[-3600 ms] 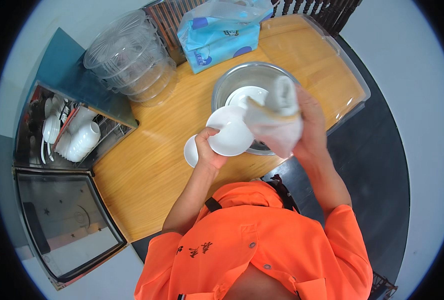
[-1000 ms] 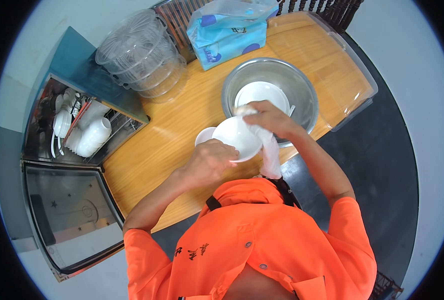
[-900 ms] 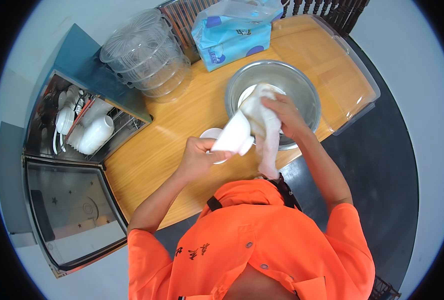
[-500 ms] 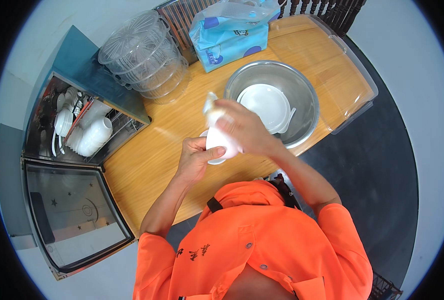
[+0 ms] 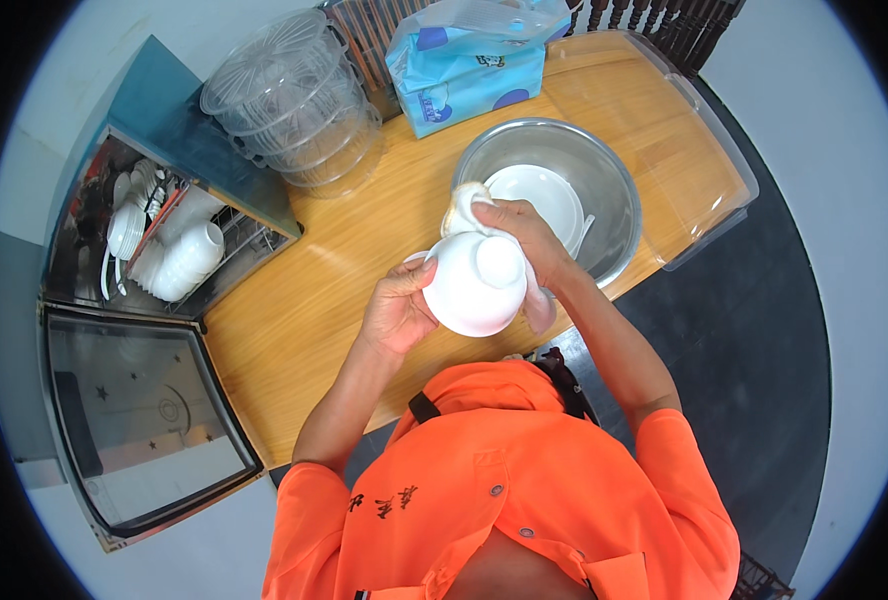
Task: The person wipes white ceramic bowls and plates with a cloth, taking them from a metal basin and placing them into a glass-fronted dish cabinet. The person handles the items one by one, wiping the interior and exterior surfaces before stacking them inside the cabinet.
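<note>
A white bowl [image 5: 469, 295] is tipped so that its underside and foot ring face up, above the near part of the wooden table. My left hand [image 5: 400, 305] grips its rim on the left, thumb on the outside. My right hand [image 5: 526, 238] is closed on a pale cloth [image 5: 466, 213], which it presses to the far right side of the bowl. Part of the cloth hangs down behind the bowl's right side. Just beyond my right hand stands a steel basin [image 5: 619, 210] with a white plate [image 5: 549, 195] and a white spoon handle in it.
An open dish cabinet [image 5: 254, 215] at the left holds white bowls, plates and spoons; its glass door [image 5: 154, 420] swings out toward me. Stacked clear plastic tiers [image 5: 294, 110] and a blue tissue pack [image 5: 474, 85] stand along the back. A clear cover [image 5: 704, 150] lies at the table's right end.
The bowl has turned over, so its underside and foot now show. My right hand has moved right and slightly away from me, with the cloth at the bowl's far side.
</note>
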`<state>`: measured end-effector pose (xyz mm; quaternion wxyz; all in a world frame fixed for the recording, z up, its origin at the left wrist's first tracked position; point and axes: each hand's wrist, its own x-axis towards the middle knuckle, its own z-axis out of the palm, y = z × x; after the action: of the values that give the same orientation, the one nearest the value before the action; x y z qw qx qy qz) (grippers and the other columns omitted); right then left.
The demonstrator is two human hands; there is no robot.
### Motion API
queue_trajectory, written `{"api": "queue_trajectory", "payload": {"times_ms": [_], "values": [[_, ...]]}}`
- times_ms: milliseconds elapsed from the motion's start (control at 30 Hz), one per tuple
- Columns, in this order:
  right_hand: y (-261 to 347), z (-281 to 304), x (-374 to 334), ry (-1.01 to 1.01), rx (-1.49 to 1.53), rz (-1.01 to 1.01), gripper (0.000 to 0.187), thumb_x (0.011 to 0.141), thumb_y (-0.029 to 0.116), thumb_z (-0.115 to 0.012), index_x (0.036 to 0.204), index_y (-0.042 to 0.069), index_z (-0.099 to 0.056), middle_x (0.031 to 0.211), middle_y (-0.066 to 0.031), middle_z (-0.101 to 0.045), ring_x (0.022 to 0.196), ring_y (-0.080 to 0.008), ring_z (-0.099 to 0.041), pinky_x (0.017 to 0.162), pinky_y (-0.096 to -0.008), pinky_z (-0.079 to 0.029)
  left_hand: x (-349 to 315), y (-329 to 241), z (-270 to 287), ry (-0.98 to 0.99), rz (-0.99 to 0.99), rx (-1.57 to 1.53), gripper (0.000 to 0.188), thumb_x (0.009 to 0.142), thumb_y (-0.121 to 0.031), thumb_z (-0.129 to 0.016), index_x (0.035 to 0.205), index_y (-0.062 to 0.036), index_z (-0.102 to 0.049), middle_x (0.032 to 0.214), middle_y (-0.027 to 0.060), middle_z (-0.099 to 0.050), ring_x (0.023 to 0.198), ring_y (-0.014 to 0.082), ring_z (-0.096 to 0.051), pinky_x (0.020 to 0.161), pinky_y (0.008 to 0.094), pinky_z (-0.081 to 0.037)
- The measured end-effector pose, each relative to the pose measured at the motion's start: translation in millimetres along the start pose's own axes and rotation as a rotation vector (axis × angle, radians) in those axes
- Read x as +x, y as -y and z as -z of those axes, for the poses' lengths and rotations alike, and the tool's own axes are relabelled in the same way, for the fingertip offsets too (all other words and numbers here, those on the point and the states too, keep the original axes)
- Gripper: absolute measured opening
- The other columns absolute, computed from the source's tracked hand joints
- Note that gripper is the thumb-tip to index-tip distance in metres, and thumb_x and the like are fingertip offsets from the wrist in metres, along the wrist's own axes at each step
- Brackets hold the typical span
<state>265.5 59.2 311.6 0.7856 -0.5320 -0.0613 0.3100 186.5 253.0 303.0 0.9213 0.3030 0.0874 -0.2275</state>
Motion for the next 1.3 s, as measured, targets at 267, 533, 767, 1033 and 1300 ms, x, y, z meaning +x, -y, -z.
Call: {"api": "queue_trajectory", "payload": {"times_ms": [267,533,767,1033,1300], "values": [[-66.2,-22.6,-18.4,-0.458,-0.953,1.026,0.049,0.091,0.032,-0.053,0.127,0.001,-0.045,0.126,-0.0189,-0.049,0.116,-0.0318,-0.049,0.095,-0.0456,-0.039,9.6,23.2,-3.0,-0.321,-0.218,-0.460,0.035,0.091,-0.016,-0.054,0.122,0.0002,-0.050,0.117,0.0115,-0.060,0.114,0.0256,-0.053,0.098,0.0430,-0.042],[-8.6,-57.2,-9.4,-0.103,-0.991,1.127,0.033,0.072,0.005,-0.055,0.105,-0.002,-0.057,0.111,-0.0175,-0.052,0.101,-0.0370,-0.048,0.090,-0.0424,-0.039,-21.3,5.5,-2.0,-0.076,-0.362,-0.118,0.032,0.089,-0.010,-0.055,0.118,0.0039,-0.053,0.115,0.0117,-0.061,0.107,0.0223,-0.058,0.096,0.0388,-0.043],[6.5,-68.5,-0.7,0.186,-1.102,1.020,0.037,0.066,-0.005,-0.054,0.102,-0.002,-0.056,0.096,-0.0143,-0.056,0.091,-0.0350,-0.050,0.082,-0.0400,-0.042,-71.7,-15.5,35.4,-0.158,-0.455,0.038,0.035,0.088,-0.014,-0.061,0.114,0.0080,-0.055,0.113,0.0148,-0.062,0.102,0.0241,-0.061,0.091,0.0415,-0.048],[31.3,6.6,-53.8,-0.138,0.289,0.343,0.036,0.089,0.025,-0.054,0.115,0.000,-0.054,0.100,-0.0155,-0.061,0.080,-0.0231,-0.061,0.069,-0.0366,-0.052,-127.7,-43.4,141.9,-0.909,-0.345,1.559,0.011,0.085,-0.008,-0.059,0.084,0.0017,-0.062,0.077,0.0135,-0.067,0.073,0.0262,-0.065,0.067,0.0354,-0.049],[16.8,37.3,-90.1,-0.270,0.370,0.266,0.038,0.093,0.032,-0.044,0.110,0.000,-0.052,0.096,-0.0205,-0.060,0.075,-0.0311,-0.060,0.063,-0.0423,-0.052,-143.2,-22.5,268.4,-0.848,-0.455,2.306,0.008,0.073,-0.001,-0.059,0.080,-0.0020,-0.058,0.077,0.0172,-0.064,0.077,0.0319,-0.063,0.070,0.0418,-0.050]]}}
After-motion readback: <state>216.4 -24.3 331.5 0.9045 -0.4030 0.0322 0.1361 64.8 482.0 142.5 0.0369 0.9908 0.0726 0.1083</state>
